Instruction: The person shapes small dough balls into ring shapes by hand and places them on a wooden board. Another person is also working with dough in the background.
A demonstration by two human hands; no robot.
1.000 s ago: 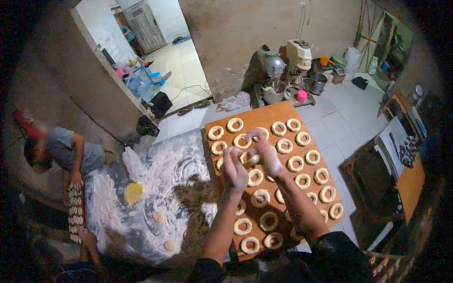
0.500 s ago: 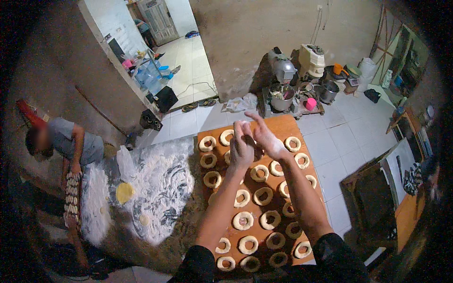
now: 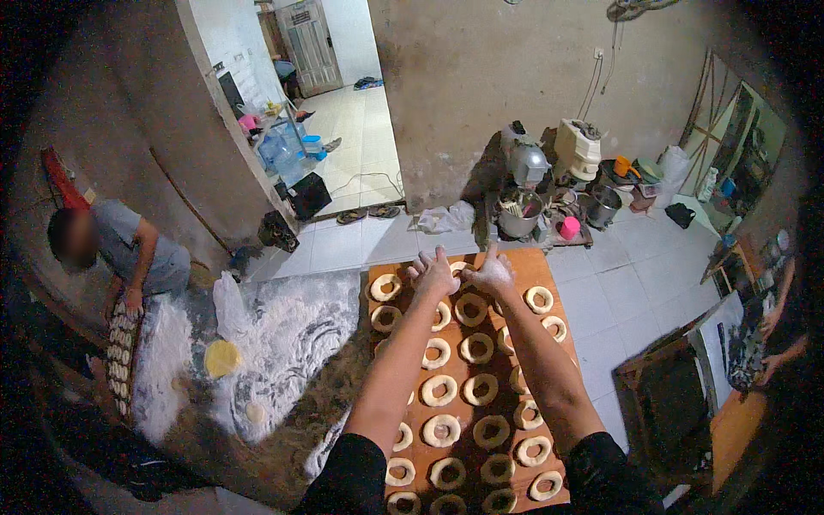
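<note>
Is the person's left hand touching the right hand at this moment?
Apart: the head view shows a gap between left hand and right hand, with a dough ring visible there.

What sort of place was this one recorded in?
Probably a small bakery or dough workshop: rows of dough rings lie on a wooden board, beside a flour-dusted table, and a floor-level mixer stands by the wall.
</note>
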